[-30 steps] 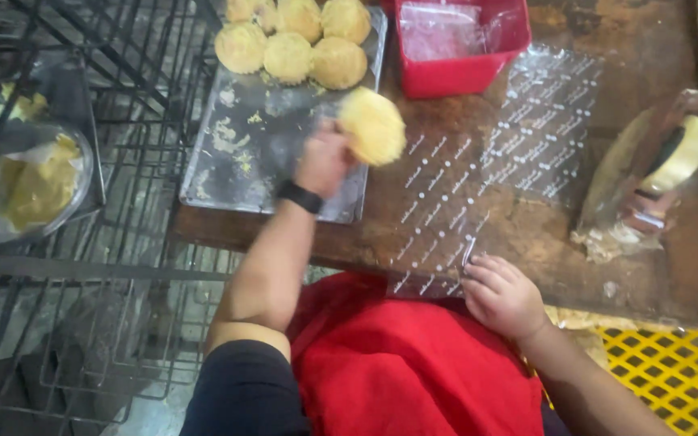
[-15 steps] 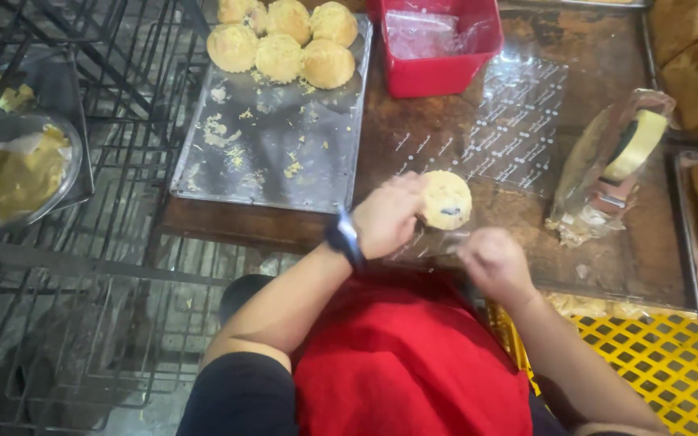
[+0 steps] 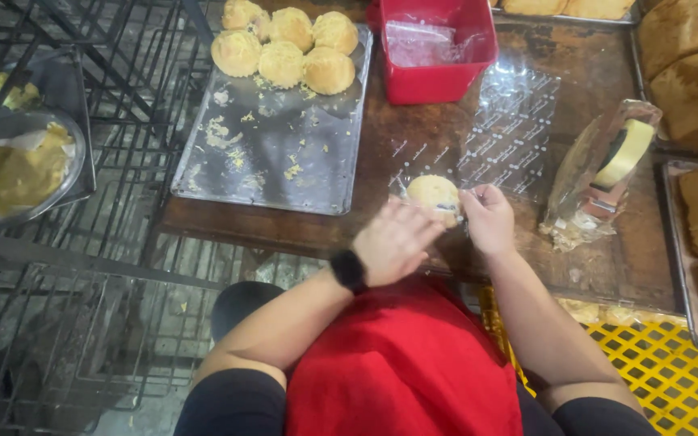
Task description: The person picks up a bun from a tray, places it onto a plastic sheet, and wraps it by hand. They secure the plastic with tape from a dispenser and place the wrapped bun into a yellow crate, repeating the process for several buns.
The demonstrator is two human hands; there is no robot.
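2 hands meet on 1 round bun [image 3: 434,196] near the front edge of the table [image 3: 300,230]: my left hand [image 3: 397,241] cups its near side, my right hand [image 3: 488,218] pinches its right edge along with clear wrap. I judge the bun light, soft and crumbly, so I would hold it by the sides, gently. Printed plastic bags [image 3: 510,133] look slippery. Worn brown wood, a crumb-strewn metal tray [image 3: 268,161] with 5 buns, a red tub [image 3: 438,48], wire racks to the left.
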